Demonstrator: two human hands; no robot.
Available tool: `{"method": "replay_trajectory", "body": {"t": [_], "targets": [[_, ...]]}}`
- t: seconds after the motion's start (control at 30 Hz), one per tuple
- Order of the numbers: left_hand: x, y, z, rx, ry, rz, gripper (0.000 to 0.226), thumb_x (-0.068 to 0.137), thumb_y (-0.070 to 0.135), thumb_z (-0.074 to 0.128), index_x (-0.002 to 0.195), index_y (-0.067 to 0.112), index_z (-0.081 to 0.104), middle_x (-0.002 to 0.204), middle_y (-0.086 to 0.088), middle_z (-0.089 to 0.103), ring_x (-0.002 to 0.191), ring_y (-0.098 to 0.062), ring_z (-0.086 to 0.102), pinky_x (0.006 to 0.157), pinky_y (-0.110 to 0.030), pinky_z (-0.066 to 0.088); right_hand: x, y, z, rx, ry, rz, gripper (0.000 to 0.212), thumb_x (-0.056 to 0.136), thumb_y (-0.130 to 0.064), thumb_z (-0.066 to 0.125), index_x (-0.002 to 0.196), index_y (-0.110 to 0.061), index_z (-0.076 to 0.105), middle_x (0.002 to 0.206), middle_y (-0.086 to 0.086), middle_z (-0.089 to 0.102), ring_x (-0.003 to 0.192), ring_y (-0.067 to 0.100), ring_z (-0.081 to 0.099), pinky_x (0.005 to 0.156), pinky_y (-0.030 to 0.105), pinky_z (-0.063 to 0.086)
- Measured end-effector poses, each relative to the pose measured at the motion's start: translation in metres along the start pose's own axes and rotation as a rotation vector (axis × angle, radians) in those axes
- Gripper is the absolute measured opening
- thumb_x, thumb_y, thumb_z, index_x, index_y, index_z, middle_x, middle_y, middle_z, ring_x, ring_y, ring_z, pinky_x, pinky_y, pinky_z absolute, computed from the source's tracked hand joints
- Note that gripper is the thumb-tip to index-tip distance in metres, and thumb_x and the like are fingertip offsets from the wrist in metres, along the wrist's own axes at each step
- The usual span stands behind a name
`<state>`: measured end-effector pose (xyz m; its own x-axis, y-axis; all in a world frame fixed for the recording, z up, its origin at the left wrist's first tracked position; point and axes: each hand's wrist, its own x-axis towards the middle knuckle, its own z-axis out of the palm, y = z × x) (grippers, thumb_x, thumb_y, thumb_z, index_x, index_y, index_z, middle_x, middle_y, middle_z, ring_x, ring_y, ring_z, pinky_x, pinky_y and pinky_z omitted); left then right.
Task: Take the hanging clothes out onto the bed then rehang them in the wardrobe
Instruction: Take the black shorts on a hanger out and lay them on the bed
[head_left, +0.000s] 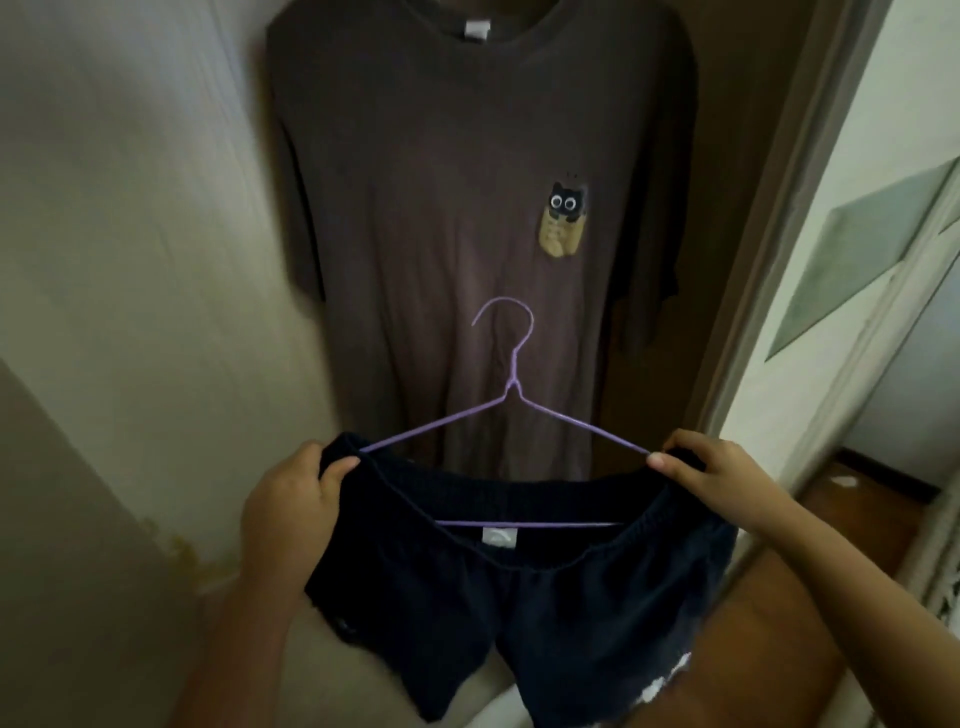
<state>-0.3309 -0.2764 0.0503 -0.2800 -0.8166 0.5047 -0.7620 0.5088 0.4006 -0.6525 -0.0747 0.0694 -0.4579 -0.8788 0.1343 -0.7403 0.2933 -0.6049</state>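
1 brown t-shirt (467, 234) hangs in the wardrobe (727, 156); its own hanger is out of view. in front of it, 1 pair of dark shorts (519, 597) sits on 1 purple wire hanger (511, 395), the waistband stretched over both ends. this looks like the rehanging step. next, the hook needs lifting to a rail above the frame. 2 hands: the left hand (291, 499) and right hand (711, 473), fingers of each pinching the waistband at a hanger end.

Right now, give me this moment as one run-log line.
navy shorts: waistband over purple hanger | left hand: grips waistband | right hand: pinches waistband at hanger end | brown T-shirt: hangs behind
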Motion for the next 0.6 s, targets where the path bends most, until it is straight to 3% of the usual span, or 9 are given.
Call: {"method": "replay_trajectory", "body": {"t": [0.07, 0.13, 0.2, 0.27, 0.33, 0.53, 0.6], "targets": [[-0.019, -0.009, -0.004, 0.012, 0.027, -0.013, 0.031, 0.087, 0.026, 0.056, 0.067, 0.007, 0.043, 0.053, -0.005, 0.037, 0.052, -0.025, 0.039, 0.049, -0.032, 0.027, -0.022, 0.004, 0.009, 0.021, -0.021, 0.039, 0.087, 0.046, -0.096, 0.030, 0.084, -0.023, 0.060, 0.076, 0.002, 0.064, 0.072, 0.011, 0.061, 0.062, 0.024, 0.043], [-0.035, -0.016, -0.008, 0.018, 0.025, -0.024, 0.030, 0.087, 0.027, 0.056, 0.070, 0.003, 0.048, 0.055, -0.012, 0.045, 0.053, -0.029, 0.044, 0.049, -0.033, 0.030, -0.047, 0.007, 0.014, 0.069, 0.010, 0.073, 0.079, 0.040, -0.097, 0.032, 0.076, -0.031, 0.054, 0.071, -0.005, 0.059, 0.068, 0.006, 0.059, 0.061, 0.021, 0.042], [-0.052, -0.019, -0.009, 0.010, -0.003, -0.012, 0.031, 0.087, 0.029, 0.055, 0.073, 0.001, 0.051, 0.060, -0.019, 0.054, 0.057, -0.036, 0.051, 0.050, -0.037, 0.035, -0.071, 0.006, 0.019, 0.069, 0.032, 0.114, 0.058, 0.059, -0.082, 0.047, 0.078, -0.028, 0.053, 0.073, -0.006, 0.058, 0.071, 0.009, 0.059, 0.060, 0.019, 0.041], [-0.072, -0.015, -0.005, -0.028, -0.046, 0.028, 0.032, 0.087, 0.029, 0.056, 0.075, 0.000, 0.053, 0.062, -0.022, 0.057, 0.060, -0.039, 0.054, 0.051, -0.039, 0.040, -0.098, 0.008, 0.027, 0.032, 0.083, 0.188, 0.027, 0.078, -0.047, 0.061, 0.080, -0.021, 0.052, 0.074, -0.001, 0.057, 0.077, 0.024, 0.057, 0.060, 0.028, 0.038], [-0.095, -0.009, 0.000, -0.086, -0.084, 0.105, 0.038, 0.085, 0.035, 0.055, 0.074, -0.001, 0.055, 0.059, -0.021, 0.057, 0.055, -0.039, 0.055, 0.048, -0.036, 0.041, -0.131, 0.008, 0.037, -0.014, 0.201, 0.263, 0.021, 0.083, -0.027, 0.064, 0.071, -0.021, 0.047, 0.066, -0.002, 0.052, 0.074, 0.027, 0.053, 0.058, 0.032, 0.035], [-0.167, -0.004, 0.005, -0.301, -0.127, 0.384, 0.048, 0.086, 0.045, 0.039, 0.072, 0.003, 0.057, 0.055, -0.009, 0.055, 0.051, -0.029, 0.053, 0.045, -0.030, 0.037, -0.255, -0.025, 0.085, -0.079, 0.380, 0.536, 0.030, 0.082, -0.025, 0.066, 0.088, 0.003, 0.056, 0.083, 0.020, 0.062, 0.081, 0.033, 0.057, 0.067, 0.037, 0.038], [-0.192, -0.014, 0.000, -0.354, -0.202, 0.463, 0.058, 0.090, 0.052, 0.029, 0.072, 0.004, 0.056, 0.057, -0.009, 0.056, 0.054, -0.028, 0.053, 0.046, -0.032, 0.040, -0.306, -0.050, 0.100, -0.045, 0.434, 0.631, 0.028, 0.082, -0.024, 0.065, 0.089, 0.002, 0.057, 0.083, 0.017, 0.061, 0.080, 0.030, 0.055, 0.066, 0.034, 0.036]]}}
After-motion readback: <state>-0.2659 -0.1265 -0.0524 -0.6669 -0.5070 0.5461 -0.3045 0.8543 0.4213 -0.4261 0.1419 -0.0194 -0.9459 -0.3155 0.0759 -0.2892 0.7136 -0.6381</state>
